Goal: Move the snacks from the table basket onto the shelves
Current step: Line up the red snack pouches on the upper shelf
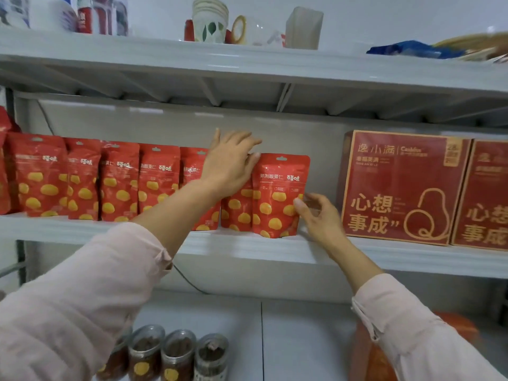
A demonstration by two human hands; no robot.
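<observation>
A grey metal shelving unit stood against a pale wall, and its middle shelf (247, 248) carried a row of red snack pouches (121, 182) printed with yellow chestnuts, all upright and side by side. The rightmost pouch (277, 196) stood at the end of the row, just beside its neighbour. My left hand (231, 166) lay spread over the tops of the pouches next to it, fingers open and extended, the fingertips touching the rightmost pouch's upper left corner. My right hand (319, 215) held that pouch's lower right edge in a closed grip between thumb and fingers. To the right, apart from the pouches, stood two red gift boxes (398, 188). Paper cups (210, 20) and a roll of tape (239, 30) sat on the top shelf; clear-lidded jars (178, 353) lined the bottom shelf. Both sleeves (68, 306) were pale pink.
</observation>
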